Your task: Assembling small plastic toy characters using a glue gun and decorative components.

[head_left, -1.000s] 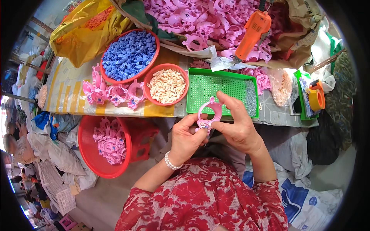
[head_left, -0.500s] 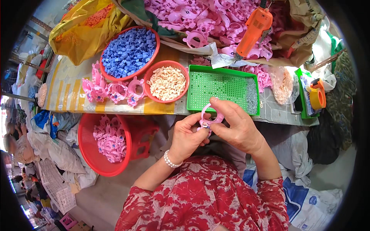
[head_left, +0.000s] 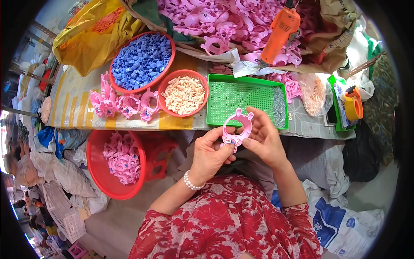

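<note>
My left hand (head_left: 210, 152) is closed on the lower end of a pink plastic ring-shaped piece (head_left: 235, 140), thumb in front and fingers curled behind. The piece stands upright over the near edge of the green tray, two small knobs at its top and a small blue-and-white detail low on it. Close against its right side is my right hand (head_left: 268, 144), fingers apart and curved, the thumb near the ring's lower edge. Beyond the hands lies the green perforated tray (head_left: 241, 97), small silvery pieces heaped at its right end.
An orange electric screwdriver (head_left: 280, 36) hangs over a sack of pink parts (head_left: 207, 19). Left of the tray stand baskets of cream pieces (head_left: 184, 93) and blue pieces (head_left: 140, 62), with assembled pink parts (head_left: 129, 105) alongside. A red basket (head_left: 97, 164) sits lower left; orange tape (head_left: 353, 108) lies right.
My right hand has loosened from the top of the ring and shifted right, its fingers spreading. The ring has turned, showing its two knobs. My left hand keeps its hold.
</note>
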`<state>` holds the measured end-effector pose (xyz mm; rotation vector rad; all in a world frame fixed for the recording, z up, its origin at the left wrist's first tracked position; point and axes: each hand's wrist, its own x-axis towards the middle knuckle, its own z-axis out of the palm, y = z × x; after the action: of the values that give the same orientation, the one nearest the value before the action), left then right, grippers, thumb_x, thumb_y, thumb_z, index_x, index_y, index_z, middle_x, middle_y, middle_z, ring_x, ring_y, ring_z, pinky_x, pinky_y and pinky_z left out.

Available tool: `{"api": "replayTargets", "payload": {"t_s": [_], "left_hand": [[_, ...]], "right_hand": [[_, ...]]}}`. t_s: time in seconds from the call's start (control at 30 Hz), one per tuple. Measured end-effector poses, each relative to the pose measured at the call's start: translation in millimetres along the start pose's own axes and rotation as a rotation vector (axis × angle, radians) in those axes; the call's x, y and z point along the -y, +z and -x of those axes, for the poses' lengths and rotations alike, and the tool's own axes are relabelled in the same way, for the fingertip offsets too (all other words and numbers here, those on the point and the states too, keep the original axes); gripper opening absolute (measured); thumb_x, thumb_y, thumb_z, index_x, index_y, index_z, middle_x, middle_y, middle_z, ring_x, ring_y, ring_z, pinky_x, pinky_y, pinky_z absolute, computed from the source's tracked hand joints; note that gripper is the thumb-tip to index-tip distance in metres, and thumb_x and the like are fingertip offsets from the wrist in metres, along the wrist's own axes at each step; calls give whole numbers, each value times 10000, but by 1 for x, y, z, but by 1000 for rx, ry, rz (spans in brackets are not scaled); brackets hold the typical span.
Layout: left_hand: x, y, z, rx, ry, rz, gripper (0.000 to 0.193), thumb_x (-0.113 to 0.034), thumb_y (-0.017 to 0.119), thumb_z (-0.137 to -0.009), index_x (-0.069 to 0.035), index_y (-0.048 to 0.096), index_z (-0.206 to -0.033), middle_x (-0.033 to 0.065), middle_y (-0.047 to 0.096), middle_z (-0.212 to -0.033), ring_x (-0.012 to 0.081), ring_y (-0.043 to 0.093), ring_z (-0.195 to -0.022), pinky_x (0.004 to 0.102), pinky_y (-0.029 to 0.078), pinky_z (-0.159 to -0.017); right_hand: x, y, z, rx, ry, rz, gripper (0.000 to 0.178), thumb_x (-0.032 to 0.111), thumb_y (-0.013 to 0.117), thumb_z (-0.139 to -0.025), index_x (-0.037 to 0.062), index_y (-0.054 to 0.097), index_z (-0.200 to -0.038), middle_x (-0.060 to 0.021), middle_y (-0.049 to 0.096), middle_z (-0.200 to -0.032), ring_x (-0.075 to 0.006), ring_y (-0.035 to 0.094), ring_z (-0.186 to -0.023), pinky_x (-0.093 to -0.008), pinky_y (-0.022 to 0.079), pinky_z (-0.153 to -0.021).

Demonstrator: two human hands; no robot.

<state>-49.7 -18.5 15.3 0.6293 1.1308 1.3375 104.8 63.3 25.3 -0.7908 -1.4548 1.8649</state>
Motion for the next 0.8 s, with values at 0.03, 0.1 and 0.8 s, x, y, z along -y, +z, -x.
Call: {"api": "replayTargets", "payload": {"t_s": [0.03,0.1,0.8], "left_hand": [[1,1,0,-1,14,-6,343,-7,592,-811,-28,558,-1152,34,639,-816,58,596,-582,171,484,-480],[1,2,1,-4,28,-14,345,-8,592,-812,-28,556,-1154,34,639,-817,58,599,-583,168,482,-479],[2,-4,-5,192,-41,-41,449,-316,471,-946,-96,383,-1328,57,589,-791,86,563,-507,179,438,-430]], "right_hand": [[-3,4,-2,-12,-25,-36,609,8,643,-775,6,345,-1306,-103,533,-1130,-177,555,-1038,-293,469,-863],[-6,6,-3,-17,-23,-8,571,-9,638,-775,0,369,-1278,-105,541,-1116,-172,566,-1016,-284,475,-857],[-4,7,3,-138,-149,338,371,69,699,-768,-6,508,-1078,-53,605,-921,-91,585,-826,-235,484,-739]]}}
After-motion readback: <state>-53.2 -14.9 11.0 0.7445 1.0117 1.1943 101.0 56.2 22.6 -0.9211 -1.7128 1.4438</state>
